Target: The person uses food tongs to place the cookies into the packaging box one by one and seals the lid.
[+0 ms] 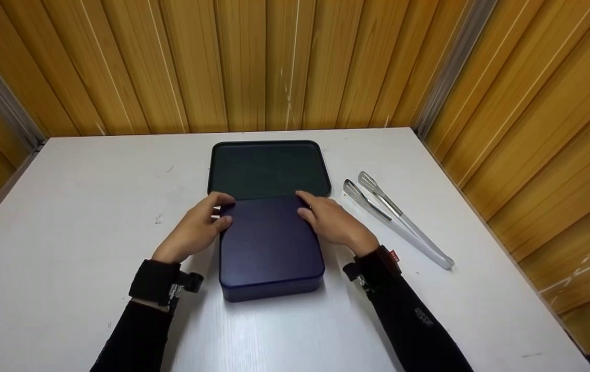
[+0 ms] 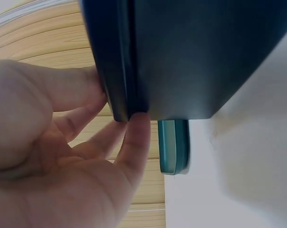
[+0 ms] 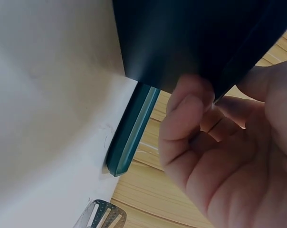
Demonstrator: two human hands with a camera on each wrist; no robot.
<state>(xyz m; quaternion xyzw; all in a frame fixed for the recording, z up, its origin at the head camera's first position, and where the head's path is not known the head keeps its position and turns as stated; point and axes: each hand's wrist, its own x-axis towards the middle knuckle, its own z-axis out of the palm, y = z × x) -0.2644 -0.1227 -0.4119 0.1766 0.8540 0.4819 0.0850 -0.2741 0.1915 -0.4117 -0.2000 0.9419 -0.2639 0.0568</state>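
A dark blue rectangular box (image 1: 271, 243) lies in the middle of the white table, its smooth top facing up. My left hand (image 1: 194, 232) holds its far left corner, thumb at the top edge and fingers at the far side. At the far right corner, my right hand (image 1: 337, 223) pinches the box between thumb and curled fingers. In the left wrist view, a seam runs along the side of the box (image 2: 181, 61) near the fingertips. Directly behind it is a dark green tray (image 1: 269, 168), whose near edge the box hides.
Metal tongs (image 1: 412, 237) lie spread on the table to the right of my right hand, tips toward the back. Yellow wood-look panels (image 1: 243, 67) rise behind the table and along its right side.
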